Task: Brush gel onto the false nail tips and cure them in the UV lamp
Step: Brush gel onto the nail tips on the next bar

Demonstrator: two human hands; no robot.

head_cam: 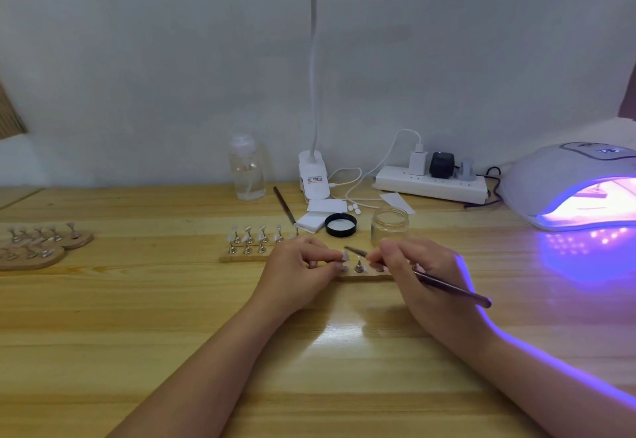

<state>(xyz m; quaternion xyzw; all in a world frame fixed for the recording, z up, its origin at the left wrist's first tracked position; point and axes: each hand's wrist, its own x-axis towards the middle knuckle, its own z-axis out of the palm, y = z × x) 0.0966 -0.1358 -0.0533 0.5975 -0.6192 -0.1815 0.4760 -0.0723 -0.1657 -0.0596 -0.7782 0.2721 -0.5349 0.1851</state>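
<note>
My left hand: fingers curled, thumb and forefinger pinching a nail tip on its stand at the near wooden base.
My right hand: fingers pinched round a thin brush, bristle end just beside that tip, handle trailing back to the right.
Second base, behind my left hand: rows of tips on stands.
Glass jar, open; black lid beside it, near white pads and a spare brush.
UV lamp, far right, glowing violet.
Further stands with tips, far left.
Clear pump bottle, clip desk lamp, power strip along the wall.
</note>
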